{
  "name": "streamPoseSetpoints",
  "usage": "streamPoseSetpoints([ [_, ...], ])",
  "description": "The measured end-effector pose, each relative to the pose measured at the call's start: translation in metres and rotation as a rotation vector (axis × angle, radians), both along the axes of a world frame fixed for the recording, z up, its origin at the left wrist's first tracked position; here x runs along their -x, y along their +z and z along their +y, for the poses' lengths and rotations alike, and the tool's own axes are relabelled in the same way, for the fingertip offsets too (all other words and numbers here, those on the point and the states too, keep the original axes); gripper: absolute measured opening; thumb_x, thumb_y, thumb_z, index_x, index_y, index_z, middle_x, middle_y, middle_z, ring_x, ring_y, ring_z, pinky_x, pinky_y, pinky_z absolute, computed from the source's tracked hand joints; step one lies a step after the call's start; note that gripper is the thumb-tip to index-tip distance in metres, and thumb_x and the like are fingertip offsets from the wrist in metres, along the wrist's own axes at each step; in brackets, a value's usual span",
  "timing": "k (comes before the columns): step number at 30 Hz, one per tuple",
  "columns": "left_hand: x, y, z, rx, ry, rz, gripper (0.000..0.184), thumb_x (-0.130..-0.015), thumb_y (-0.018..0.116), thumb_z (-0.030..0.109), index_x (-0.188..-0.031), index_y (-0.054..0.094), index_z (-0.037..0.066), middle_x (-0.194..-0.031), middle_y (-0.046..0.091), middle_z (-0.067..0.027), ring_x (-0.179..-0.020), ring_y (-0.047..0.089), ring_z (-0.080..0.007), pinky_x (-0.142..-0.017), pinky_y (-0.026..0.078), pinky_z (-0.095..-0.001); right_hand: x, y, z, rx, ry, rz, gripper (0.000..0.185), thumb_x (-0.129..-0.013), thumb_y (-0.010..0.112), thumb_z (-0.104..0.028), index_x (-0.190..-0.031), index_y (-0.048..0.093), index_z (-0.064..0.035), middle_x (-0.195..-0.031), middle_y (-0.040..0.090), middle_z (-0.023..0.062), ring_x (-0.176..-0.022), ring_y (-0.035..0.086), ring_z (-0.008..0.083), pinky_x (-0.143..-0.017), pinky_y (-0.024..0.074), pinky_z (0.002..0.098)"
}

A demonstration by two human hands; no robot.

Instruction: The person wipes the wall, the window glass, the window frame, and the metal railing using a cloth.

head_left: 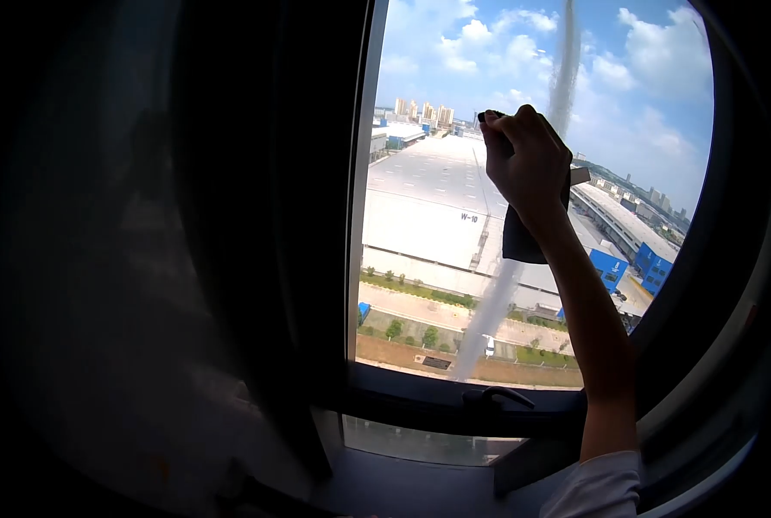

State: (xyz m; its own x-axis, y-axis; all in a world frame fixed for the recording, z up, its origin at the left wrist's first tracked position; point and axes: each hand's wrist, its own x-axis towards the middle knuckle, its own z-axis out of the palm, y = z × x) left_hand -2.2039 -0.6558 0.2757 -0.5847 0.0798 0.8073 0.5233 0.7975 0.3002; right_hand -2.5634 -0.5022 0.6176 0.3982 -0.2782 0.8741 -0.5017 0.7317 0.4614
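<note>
A: Head view, the only one. Hands?

B: Right hand (528, 164) is raised at the glass (653, 86), fingers curled closed on a bunched dark cloth (523, 243). Left hand is out of view, so can't tell its state.

A: Cloth, exactly where?

B: In that fist, loose end hanging beside the wrist, in front of the glass. Probably pressed on it; the contact is hidden. A pale tab (580, 176) pokes out on the right; tag or something else, can't tell.

A: How far along?

B: Partway, I'd judge. A hazy streak (489, 319) runs down the glass, showing above the cloth and below it, nearly to the bottom frame (420, 406). Glass on both sides looks mostly clear.

A: So done, left?

B: Depends. If the streak is a fresh wipe mark, one pass is done; if it's grime, the streak is what's left. Can't tell which from here. Black handle (502, 396) on the frame is untouched.

A: Writing?

B: "W-10" on the white building (420, 220) outside. Blue blocks (653, 268) carry white marks, too small to read. No brand readable on the cloth.
</note>
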Motion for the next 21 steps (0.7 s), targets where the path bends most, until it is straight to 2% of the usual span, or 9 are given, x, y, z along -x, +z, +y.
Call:
streamPoseSetpoints([
  [1,0.008,0.038,0.002,0.004,-0.006,0.035,0.01,-0.085,0.057,0.01,-0.082,0.064,0.004,-0.082,0.064,-0.011,-0.073,0.063,-0.0238,-0.07,0.05,-0.0392,-0.002,-0.026,-0.007,-0.119,-0.021,-0.054,0.018,-0.083,0.072,-0.013,-0.071,0.06,-0.0095,-0.07,0.051,0.0019,-0.058,0.054,0.0159,-0.047,0.0453,0.0303],
  [3,-0.001,0.032,0.0,0.021,-0.019,0.023,0.011,-0.084,0.057,0.011,-0.081,0.065,0.004,-0.08,0.064,-0.0101,-0.071,0.063,-0.0234,-0.068,0.049,-0.0385,-0.006,-0.086,-0.021,-0.391,0.039,-0.148,0.028,-0.082,0.075,-0.011,-0.066,0.052,-0.0117,-0.064,0.048,0.0017,-0.055,0.052,0.014,-0.045,0.0449,0.0291],
  [6,0.0,0.008,0.001,0.028,0.022,0.06,0.012,-0.082,0.058,0.014,-0.08,0.067,0.006,-0.075,0.064,-0.0076,-0.065,0.062,-0.0221,-0.064,0.049,-0.0362,-0.001,-0.112,-0.016,-0.52,0.013,-0.226,0.009,-0.084,0.07,-0.012,-0.076,0.067,-0.0103,-0.074,0.057,-0.0008,-0.063,0.056,0.0112,-0.05,0.05,0.0272],
  [8,0.001,0.001,-0.002,0.044,0.056,0.084,0.013,-0.081,0.059,0.016,-0.079,0.068,0.007,-0.071,0.064,-0.0059,-0.061,0.061,-0.0212,-0.061,0.049,-0.0347,-0.007,-0.066,-0.008,-0.477,-0.062,-0.138,0.011,-0.084,0.071,-0.013,-0.073,0.067,-0.0103,-0.072,0.057,-0.0002,-0.062,0.058,0.0125,-0.05,0.0494,0.0274],
  [11,0.002,0.003,-0.001,0.02,0.051,0.074,0.012,-0.08,0.059,0.015,-0.08,0.068,0.007,-0.072,0.065,-0.0061,-0.061,0.061,-0.0212,-0.061,0.049,-0.035,-0.004,0.023,0.0,-0.108,-0.036,-0.016,0.013,-0.082,0.073,-0.015,-0.072,0.067,-0.0099,-0.07,0.056,0.0009,-0.06,0.058,0.0155,-0.048,0.0477,0.0289],
  [13,0.006,0.003,-0.001,0.013,0.061,0.097,0.012,-0.08,0.06,0.015,-0.081,0.069,0.007,-0.073,0.065,-0.0061,-0.062,0.061,-0.0214,-0.062,0.049,-0.0352,0.002,0.031,-0.005,-0.027,-0.018,0.014,0.013,-0.082,0.073,-0.015,-0.072,0.067,-0.01,-0.069,0.055,0.0016,-0.059,0.058,0.0171,-0.048,0.0473,0.0299],
  [15,0.0,0.003,0.0,0.001,0.039,0.076,0.011,-0.08,0.06,0.014,-0.082,0.068,0.007,-0.074,0.066,-0.0061,-0.063,0.062,-0.0218,-0.063,0.048,-0.0355,-0.003,-0.001,-0.015,-0.005,-0.016,-0.019,0.012,-0.082,0.072,-0.013,-0.073,0.066,-0.0103,-0.07,0.055,0.0023,-0.06,0.058,0.0173,-0.048,0.0478,0.0303],
  [19,-0.002,0.0,0.001,0.013,0.012,0.059,0.01,-0.08,0.061,0.013,-0.083,0.068,0.007,-0.075,0.066,-0.006,-0.065,0.062,-0.0222,-0.063,0.048,-0.0361,0.001,-0.155,-0.026,-0.432,0.115,-0.283,0.023,-0.084,0.072,-0.01,-0.067,0.057,-0.0115,-0.063,0.049,0.0006,-0.058,0.054,0.0114,-0.047,0.0479,0.0276],
  [21,-0.002,0.001,0.003,0.006,0.05,0.06,0.01,-0.079,0.061,0.013,-0.084,0.068,0.007,-0.075,0.065,-0.0058,-0.065,0.062,-0.0224,-0.063,0.048,-0.0365,0.004,-0.161,-0.015,-0.55,0.098,-0.346,0.021,-0.087,0.069,-0.013,-0.07,0.058,-0.0104,-0.069,0.054,-0.0005,-0.062,0.056,0.0113,-0.049,0.0499,0.028],
])
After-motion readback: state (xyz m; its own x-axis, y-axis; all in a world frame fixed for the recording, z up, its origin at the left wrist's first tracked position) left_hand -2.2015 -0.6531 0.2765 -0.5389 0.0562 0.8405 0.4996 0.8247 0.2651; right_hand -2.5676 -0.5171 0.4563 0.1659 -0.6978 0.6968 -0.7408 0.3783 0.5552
